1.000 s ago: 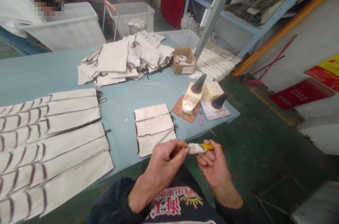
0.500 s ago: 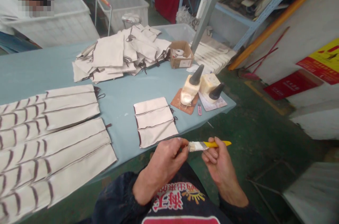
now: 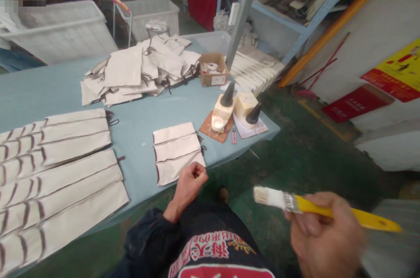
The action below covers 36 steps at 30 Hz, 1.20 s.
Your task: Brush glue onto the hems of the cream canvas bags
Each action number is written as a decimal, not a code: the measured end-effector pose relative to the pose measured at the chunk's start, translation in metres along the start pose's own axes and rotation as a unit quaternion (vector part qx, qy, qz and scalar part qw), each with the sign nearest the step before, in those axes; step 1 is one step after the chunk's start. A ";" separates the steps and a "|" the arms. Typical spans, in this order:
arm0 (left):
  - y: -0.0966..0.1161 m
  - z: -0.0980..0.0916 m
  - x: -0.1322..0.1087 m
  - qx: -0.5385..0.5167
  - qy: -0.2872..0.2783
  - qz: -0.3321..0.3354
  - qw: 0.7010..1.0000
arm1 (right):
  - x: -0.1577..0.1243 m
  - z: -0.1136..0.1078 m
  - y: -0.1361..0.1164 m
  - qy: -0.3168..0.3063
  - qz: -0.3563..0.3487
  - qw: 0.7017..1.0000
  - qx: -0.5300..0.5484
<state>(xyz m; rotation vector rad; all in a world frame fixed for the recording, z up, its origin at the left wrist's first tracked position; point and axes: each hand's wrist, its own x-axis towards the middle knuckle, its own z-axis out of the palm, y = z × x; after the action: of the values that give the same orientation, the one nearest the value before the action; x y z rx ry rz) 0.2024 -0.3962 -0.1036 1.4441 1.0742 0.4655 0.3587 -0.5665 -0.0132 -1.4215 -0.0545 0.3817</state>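
My right hand, blurred at lower right, is closed round the yellow handle of a paintbrush. The brush's whitish bristles point left, apart from everything else. My left hand has its thumb and fingers pinched together; anything in them is too small to make out. It hovers at the lower right corner of a row of three cream fabric pieces with dark edges and cords. Beyond these, a glue bottle with a dark cone nozzle rests on a brown board, and a second glue bottle is beside it.
Overlapping rows of cream fabric pieces cover the table's left side. A loose fabric heap lies at the back, near a cardboard box. A pink snipper is by the boards. A metal post rises behind the table.
The hands have parted. My right hand has carried the paintbrush right and closer to the camera; my left hand has let go of the bristle end and moved left toward the fabric.
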 end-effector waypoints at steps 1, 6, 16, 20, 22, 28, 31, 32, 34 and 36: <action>-0.002 0.002 0.004 -0.004 0.008 -0.005 1.000 | 0.008 -0.007 -0.010 0.012 0.001 1.000 0.021; 0.015 0.029 0.002 -0.059 -0.078 0.028 0.995 | 0.050 -0.015 -0.008 -0.017 0.106 0.991 0.084; 0.075 0.075 -0.014 -0.002 -0.160 0.121 0.980 | 0.093 -0.018 0.039 -0.057 0.386 0.891 0.232; 0.085 0.077 -0.013 0.000 -0.153 0.126 0.980 | 0.097 -0.012 0.039 -0.044 0.381 0.898 0.218; 0.088 0.076 -0.013 0.001 -0.149 0.120 0.981 | 0.097 -0.009 0.040 -0.048 0.367 0.909 0.189; 0.090 0.071 -0.013 -0.003 -0.165 0.099 0.981 | 0.094 -0.003 0.042 -0.076 0.318 0.939 0.106; 0.088 0.069 -0.013 0.016 -0.165 0.093 0.982 | 0.091 0.001 0.042 -0.079 0.298 0.948 0.084; 0.087 0.068 -0.012 0.023 -0.161 0.095 0.982 | 0.090 0.002 0.041 -0.079 0.293 0.949 0.079; 0.085 0.067 -0.011 0.035 -0.150 0.103 0.983 | 0.088 0.003 0.041 -0.072 0.290 0.951 0.074; 0.083 0.067 -0.010 0.044 -0.144 0.111 0.982 | 0.086 0.004 0.041 -0.063 0.286 0.953 0.072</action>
<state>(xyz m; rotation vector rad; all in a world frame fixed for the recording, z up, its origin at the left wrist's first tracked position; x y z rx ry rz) 0.2788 -0.4297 -0.0373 1.6612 0.7131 0.3564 0.4290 -0.5335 -0.0680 -1.2490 0.2849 0.9365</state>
